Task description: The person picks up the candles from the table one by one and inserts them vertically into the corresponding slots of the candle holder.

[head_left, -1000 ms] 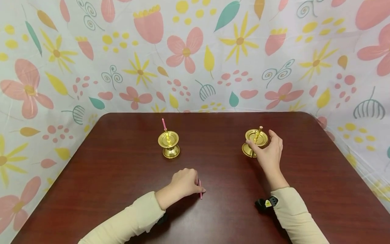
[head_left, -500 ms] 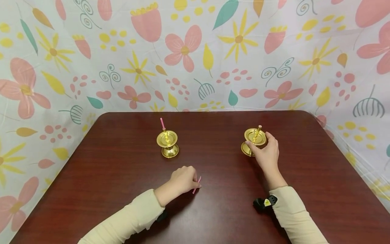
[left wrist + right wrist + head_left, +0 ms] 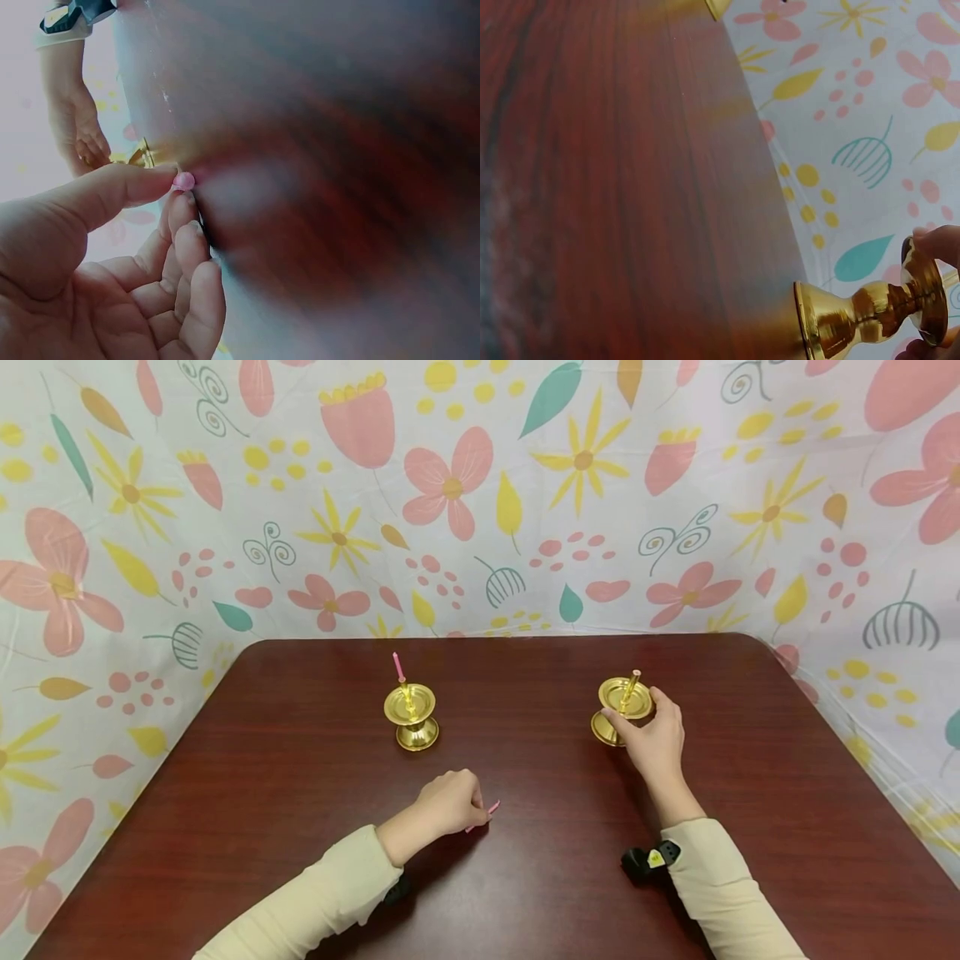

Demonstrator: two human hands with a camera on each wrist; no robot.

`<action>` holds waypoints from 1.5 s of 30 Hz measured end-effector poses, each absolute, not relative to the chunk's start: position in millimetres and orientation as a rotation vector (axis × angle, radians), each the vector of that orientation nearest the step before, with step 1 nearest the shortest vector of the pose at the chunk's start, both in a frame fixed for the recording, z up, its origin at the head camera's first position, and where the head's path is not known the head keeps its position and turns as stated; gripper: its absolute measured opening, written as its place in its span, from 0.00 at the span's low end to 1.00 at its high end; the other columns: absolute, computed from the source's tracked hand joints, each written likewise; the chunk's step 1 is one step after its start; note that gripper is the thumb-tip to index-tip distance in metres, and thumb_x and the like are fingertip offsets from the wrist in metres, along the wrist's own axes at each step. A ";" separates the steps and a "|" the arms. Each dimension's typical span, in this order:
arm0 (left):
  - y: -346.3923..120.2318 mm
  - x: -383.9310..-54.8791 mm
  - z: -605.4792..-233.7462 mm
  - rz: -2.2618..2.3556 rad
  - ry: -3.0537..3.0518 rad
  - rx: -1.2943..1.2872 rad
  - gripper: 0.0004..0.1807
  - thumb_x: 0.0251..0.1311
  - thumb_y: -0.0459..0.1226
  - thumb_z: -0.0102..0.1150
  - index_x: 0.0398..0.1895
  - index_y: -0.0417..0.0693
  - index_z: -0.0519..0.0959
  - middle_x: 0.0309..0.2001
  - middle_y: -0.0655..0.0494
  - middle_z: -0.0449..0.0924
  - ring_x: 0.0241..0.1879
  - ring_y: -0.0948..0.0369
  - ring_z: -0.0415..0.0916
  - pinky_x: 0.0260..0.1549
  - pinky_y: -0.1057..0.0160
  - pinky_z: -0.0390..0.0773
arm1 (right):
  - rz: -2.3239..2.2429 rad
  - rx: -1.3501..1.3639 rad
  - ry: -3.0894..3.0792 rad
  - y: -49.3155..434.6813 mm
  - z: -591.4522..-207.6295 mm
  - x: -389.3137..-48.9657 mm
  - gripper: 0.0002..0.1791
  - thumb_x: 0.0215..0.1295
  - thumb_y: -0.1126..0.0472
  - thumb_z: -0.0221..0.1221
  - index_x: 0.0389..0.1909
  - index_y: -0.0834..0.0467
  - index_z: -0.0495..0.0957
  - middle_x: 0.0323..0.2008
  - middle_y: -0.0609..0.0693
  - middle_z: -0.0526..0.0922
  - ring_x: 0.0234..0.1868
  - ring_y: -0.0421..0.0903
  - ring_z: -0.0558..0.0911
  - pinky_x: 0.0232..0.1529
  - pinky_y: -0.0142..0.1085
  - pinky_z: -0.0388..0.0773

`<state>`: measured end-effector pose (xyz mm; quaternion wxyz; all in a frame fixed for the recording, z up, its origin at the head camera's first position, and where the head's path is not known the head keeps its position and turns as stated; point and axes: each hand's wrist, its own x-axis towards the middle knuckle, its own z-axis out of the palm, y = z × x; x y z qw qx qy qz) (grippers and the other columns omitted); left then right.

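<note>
While candlestick [image 3: 411,718] bears candle [image 3: 398,667], second candlestick [image 3: 634,702] gripped.

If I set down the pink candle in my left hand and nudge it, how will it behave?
The pink candle would probably roll: its end looks round. Being so thin, it's likely light and might snap. It seems stiff, sticking out straight from your left hand.

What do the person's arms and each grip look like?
The left sleeve and right sleeve are plain cream. The right wrist camera is black with a yellow label; the left wrist camera is black, mostly hidden. Left grip and right grip are ungloved.
</note>
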<state>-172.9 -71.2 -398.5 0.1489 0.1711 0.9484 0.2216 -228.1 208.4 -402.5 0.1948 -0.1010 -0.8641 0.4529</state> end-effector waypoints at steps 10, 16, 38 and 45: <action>-67.5 -171.2 -397.9 0.526 2.770 0.610 0.04 0.43 0.36 0.68 0.19 0.49 0.82 0.21 0.62 0.78 0.18 0.67 0.66 0.17 0.66 0.67 | 1.270 -0.302 -2.429 210.2 -401.9 -225.6 0.42 0.52 0.59 0.68 0.64 0.73 0.61 0.60 0.72 0.66 0.62 0.65 0.65 0.63 0.56 0.59; -65.3 -169.6 -399.3 0.503 2.777 0.638 0.06 0.44 0.36 0.69 0.18 0.49 0.80 0.20 0.62 0.78 0.17 0.67 0.65 0.16 0.67 0.66 | 1.275 -0.306 -2.438 210.5 -401.5 -225.1 0.43 0.53 0.59 0.68 0.65 0.73 0.60 0.61 0.72 0.65 0.62 0.65 0.64 0.64 0.56 0.59; -67.0 -172.3 -401.7 0.625 2.819 0.632 0.06 0.45 0.34 0.65 0.18 0.48 0.77 0.20 0.61 0.72 0.19 0.65 0.63 0.18 0.67 0.65 | 1.261 -0.273 -2.445 207.8 -400.8 -224.3 0.43 0.53 0.57 0.69 0.64 0.74 0.61 0.61 0.72 0.65 0.63 0.65 0.64 0.63 0.56 0.59; -68.8 -173.9 -402.0 0.682 2.794 0.657 0.07 0.47 0.31 0.65 0.25 0.46 0.74 0.23 0.58 0.75 0.21 0.65 0.66 0.22 0.67 0.68 | 1.250 -0.266 -2.435 208.2 -400.8 -224.2 0.43 0.52 0.58 0.69 0.63 0.75 0.61 0.61 0.73 0.66 0.63 0.66 0.64 0.64 0.56 0.58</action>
